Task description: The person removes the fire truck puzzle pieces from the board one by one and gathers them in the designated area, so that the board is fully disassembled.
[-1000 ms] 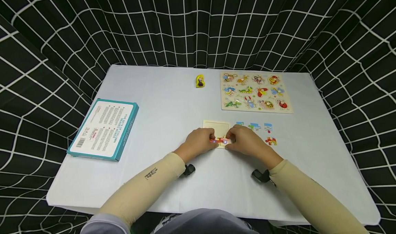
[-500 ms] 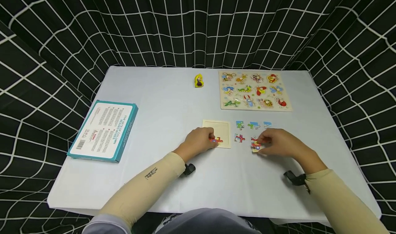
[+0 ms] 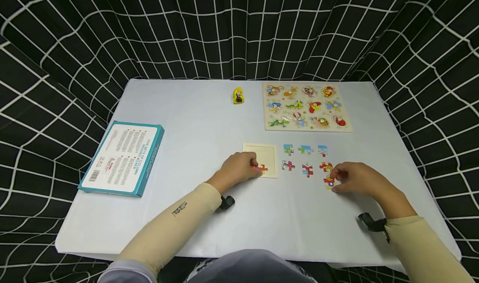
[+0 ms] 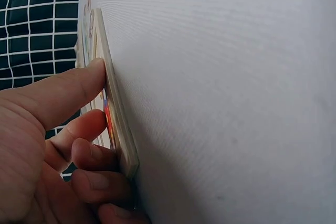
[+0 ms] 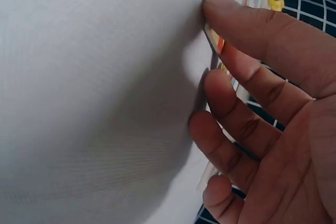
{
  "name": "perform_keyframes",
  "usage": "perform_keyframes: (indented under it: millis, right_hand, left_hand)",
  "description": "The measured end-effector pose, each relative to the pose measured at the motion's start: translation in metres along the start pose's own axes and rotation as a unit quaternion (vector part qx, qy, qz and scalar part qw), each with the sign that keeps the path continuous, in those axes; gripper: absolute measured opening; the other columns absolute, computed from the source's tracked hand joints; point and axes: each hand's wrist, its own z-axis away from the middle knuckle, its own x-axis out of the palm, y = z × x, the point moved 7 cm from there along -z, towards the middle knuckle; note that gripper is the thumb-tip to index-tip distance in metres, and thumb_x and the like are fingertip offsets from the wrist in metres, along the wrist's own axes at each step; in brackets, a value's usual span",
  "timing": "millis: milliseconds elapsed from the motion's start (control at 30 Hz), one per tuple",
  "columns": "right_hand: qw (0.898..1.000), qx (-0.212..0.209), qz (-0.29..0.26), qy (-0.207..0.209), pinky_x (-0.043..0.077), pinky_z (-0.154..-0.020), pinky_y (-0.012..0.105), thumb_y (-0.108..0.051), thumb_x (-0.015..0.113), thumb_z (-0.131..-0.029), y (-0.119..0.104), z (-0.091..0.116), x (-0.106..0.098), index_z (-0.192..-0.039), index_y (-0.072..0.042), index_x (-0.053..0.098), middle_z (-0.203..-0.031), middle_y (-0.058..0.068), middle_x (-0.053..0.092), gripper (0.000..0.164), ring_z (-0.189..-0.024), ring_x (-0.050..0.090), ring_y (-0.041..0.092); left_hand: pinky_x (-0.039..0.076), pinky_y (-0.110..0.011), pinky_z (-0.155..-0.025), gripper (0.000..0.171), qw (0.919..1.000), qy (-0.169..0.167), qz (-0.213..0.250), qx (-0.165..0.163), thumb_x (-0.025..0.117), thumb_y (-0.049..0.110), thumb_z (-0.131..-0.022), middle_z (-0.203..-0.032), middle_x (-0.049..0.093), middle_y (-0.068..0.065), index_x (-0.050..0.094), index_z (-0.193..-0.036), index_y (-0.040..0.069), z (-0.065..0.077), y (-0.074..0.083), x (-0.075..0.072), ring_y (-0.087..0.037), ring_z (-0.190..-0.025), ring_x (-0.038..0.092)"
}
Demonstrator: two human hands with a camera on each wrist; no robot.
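My left hand [image 3: 239, 168] pinches a red jigsaw piece [image 3: 263, 168] in the lower left of a small wooden puzzle tray [image 3: 272, 154]. In the left wrist view, the thumb [image 4: 86, 81] lies at the edge of the tray [image 4: 119, 111] and the index fingertip is by the red piece. Off to the right, my right hand [image 3: 363, 181] pinches a red and yellow jigsaw piece [image 3: 329, 183] between thumb and index finger, low at the tabletop. In the right wrist view that piece [image 5: 215, 39] is mostly covered by the fingers.
Several loose jigsaw pieces lie in two rows right of the tray, including a blue-topped one [image 3: 322, 150] and a red one [image 3: 307, 169]. Behind them is an insect peg puzzle board [image 3: 307, 127]. A small yellow toy [image 3: 238, 96] sits farther back, a teal-edged box [image 3: 121, 158] at left.
My right hand has left the tray and moved right with a jigsaw piece, now just below another red and yellow piece. The left hand stays at the tray.
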Motion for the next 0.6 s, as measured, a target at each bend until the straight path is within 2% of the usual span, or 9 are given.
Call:
perform_keyframes:
  millis: [133,267,333,433,500,600]
  right_hand:
    - [1.0,-0.007,0.023,0.014,0.041,-0.069,0.036,-0.042,0.091,-0.064,-0.006,-0.002,-0.003,-0.086,-0.018,0.067,-0.079,-0.005,0.056,0.04,-0.078,0.049,0.017]
    - [0.997,-0.034,0.052,0.049,0.039,-0.068,0.036,-0.055,0.087,-0.063,-0.028,-0.008,-0.005,-0.084,-0.02,0.067,-0.075,-0.007,0.054,0.046,-0.076,0.047,0.016]
    - [0.995,-0.056,0.061,0.062,0.039,-0.068,0.035,-0.053,0.086,-0.068,-0.045,-0.015,-0.004,-0.084,-0.019,0.067,-0.074,-0.007,0.054,0.042,-0.075,0.046,0.015]
    - [0.991,-0.096,0.062,0.066,0.039,-0.066,0.034,-0.04,0.085,-0.075,-0.074,-0.028,0.003,-0.082,-0.018,0.067,-0.071,-0.008,0.053,0.029,-0.071,0.046,0.013]
    - [0.988,-0.119,0.068,0.068,0.039,-0.064,0.033,-0.033,0.083,-0.079,-0.093,-0.038,0.01,-0.08,-0.019,0.067,-0.07,-0.01,0.053,0.021,-0.069,0.047,0.012]
    - [0.983,-0.151,0.072,0.076,0.04,-0.063,0.032,-0.027,0.081,-0.081,-0.121,-0.051,0.021,-0.08,-0.02,0.068,-0.069,-0.012,0.053,0.014,-0.068,0.047,0.01]
  left_hand:
    - [0.039,-0.028,-0.06,0.023,0.9999,-0.012,-0.009,0.001,0.077,0.035,-0.084,-0.074,0.06,0.01,0.058,-0.086,0.022,-0.001,0.0,0.001,-0.013,-0.066,0.051]
    - [0.039,-0.028,-0.06,0.019,0.9996,-0.017,-0.014,0.016,0.072,0.034,-0.089,-0.075,0.06,0.009,0.057,-0.088,0.022,0.001,-0.001,0.002,-0.013,-0.066,0.05]
    - [0.04,-0.028,-0.062,0.015,0.9994,-0.019,-0.015,0.026,0.069,0.033,-0.092,-0.079,0.062,0.01,0.058,-0.09,0.022,0.001,-0.001,0.001,-0.012,-0.068,0.051]
    - [0.044,-0.03,-0.069,0.01,0.9986,-0.024,-0.031,0.036,0.065,0.031,-0.095,-0.091,0.065,0.009,0.06,-0.099,0.022,0.001,-0.001,0.001,-0.012,-0.077,0.056]
    - [0.044,-0.031,-0.073,0.016,0.998,-0.025,-0.044,0.038,0.066,0.031,-0.094,-0.096,0.065,0.008,0.059,-0.105,0.022,0.001,-0.001,0.001,-0.013,-0.08,0.056]
    - [0.045,-0.032,-0.071,0.025,0.9972,-0.014,-0.064,0.037,0.07,0.033,-0.091,-0.093,0.064,0.005,0.056,-0.108,0.02,0.004,-0.002,-0.002,-0.015,-0.077,0.056]
